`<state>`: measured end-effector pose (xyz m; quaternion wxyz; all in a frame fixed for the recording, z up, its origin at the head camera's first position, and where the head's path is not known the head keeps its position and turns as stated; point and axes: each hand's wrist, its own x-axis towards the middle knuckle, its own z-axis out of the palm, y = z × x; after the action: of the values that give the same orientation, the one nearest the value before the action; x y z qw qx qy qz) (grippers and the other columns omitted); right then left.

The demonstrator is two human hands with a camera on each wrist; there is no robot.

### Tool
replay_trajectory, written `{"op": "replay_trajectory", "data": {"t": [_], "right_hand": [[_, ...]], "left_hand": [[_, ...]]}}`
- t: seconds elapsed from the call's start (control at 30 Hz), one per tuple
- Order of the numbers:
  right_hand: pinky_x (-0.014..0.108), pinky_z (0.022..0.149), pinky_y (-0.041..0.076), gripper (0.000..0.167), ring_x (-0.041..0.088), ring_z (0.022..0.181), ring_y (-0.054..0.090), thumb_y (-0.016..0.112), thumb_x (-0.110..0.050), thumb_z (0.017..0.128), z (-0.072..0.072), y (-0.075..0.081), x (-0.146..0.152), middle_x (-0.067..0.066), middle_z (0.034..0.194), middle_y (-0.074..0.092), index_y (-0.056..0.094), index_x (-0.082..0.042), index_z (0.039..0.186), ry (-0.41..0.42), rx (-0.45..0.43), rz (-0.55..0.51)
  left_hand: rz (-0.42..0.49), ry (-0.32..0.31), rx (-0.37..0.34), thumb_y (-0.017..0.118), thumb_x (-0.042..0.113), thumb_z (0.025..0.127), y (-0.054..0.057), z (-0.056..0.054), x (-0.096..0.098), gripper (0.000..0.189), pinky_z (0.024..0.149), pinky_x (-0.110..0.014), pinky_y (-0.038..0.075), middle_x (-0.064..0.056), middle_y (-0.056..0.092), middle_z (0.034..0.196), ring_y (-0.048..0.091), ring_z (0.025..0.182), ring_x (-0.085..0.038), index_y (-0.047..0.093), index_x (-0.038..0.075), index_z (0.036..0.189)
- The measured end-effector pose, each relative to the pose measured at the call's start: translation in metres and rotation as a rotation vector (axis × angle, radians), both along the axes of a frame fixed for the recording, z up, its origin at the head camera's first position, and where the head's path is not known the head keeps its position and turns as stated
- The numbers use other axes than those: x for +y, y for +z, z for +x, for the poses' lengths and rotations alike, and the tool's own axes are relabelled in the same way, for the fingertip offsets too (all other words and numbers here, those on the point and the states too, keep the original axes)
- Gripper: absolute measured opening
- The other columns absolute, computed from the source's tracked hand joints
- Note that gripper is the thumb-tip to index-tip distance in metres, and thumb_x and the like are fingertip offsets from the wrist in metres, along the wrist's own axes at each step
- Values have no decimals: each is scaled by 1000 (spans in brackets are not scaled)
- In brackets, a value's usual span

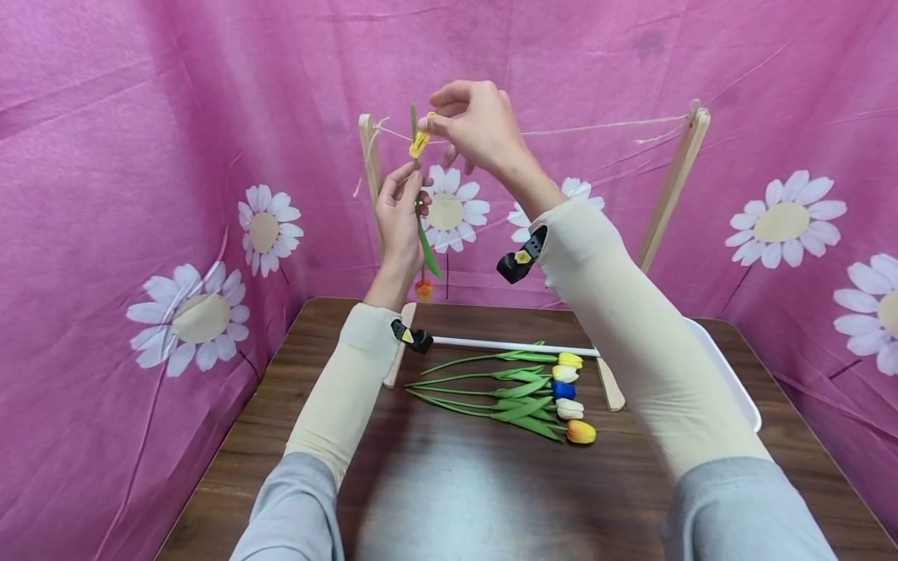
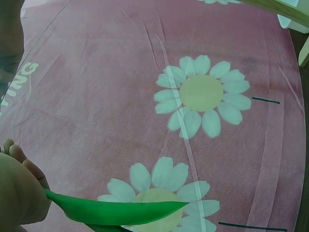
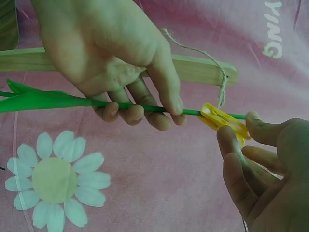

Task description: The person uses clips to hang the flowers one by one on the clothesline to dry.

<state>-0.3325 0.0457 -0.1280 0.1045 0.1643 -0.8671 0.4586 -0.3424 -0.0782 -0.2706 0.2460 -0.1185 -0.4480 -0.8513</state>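
My left hand (image 1: 398,218) pinches the green stem of an artificial tulip (image 1: 424,290), which hangs upside down with its orange-red bloom lowest. Just above those fingers, my right hand (image 1: 486,125) grips a yellow clothespin (image 1: 419,145) between thumb and fingers. In the right wrist view the clothespin (image 3: 223,122) lies across the stem, beside the twine (image 3: 222,93) that comes off the wooden post. Only part of my left hand (image 2: 21,193) and a green leaf (image 2: 120,209) show in the left wrist view.
Twine (image 1: 603,126) runs between a left wooden post (image 1: 369,148) and a right one (image 1: 675,183). Several tulips (image 1: 515,397) in yellow, white, blue and orange lie on the brown table (image 1: 295,436), near a white rod (image 1: 515,346). A white tray (image 1: 730,382) sits at the right, partly behind my sleeve.
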Motion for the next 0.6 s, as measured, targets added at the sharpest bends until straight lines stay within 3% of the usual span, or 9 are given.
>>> {"op": "replay_trajectory", "data": {"t": [0.17,0.33,0.5,0.6], "right_hand": [[26,48,57,42,10,58,72,75,-34,101,10,0,13,4,137,73,69,-15,138,-31,77,-59],[26,44,52,27,11,54,71,71,-31,103,21,-6,35,2,118,78,75,-14,124,-47,182,-138],[24,42,49,22,11,54,70,70,-28,104,33,-17,64,-3,105,78,76,-12,117,-55,219,-143],[22,40,45,21,9,53,69,71,-28,103,41,-29,83,-6,99,78,78,-11,114,-75,232,-107]], "left_hand": [[-40,4,33,61,4,107,-5,2,-3,15,65,-20,48,5,73,87,65,72,-7,71,12,115],[-134,32,64,61,-1,105,-11,8,-8,25,79,-24,54,0,76,101,73,90,-8,66,1,129],[-377,87,80,63,-2,103,-19,23,-17,46,109,-36,52,-18,68,136,66,125,-18,53,-3,148],[-577,138,79,65,4,103,-27,39,-24,56,123,-43,42,-17,56,155,54,144,-21,47,2,156]]}}
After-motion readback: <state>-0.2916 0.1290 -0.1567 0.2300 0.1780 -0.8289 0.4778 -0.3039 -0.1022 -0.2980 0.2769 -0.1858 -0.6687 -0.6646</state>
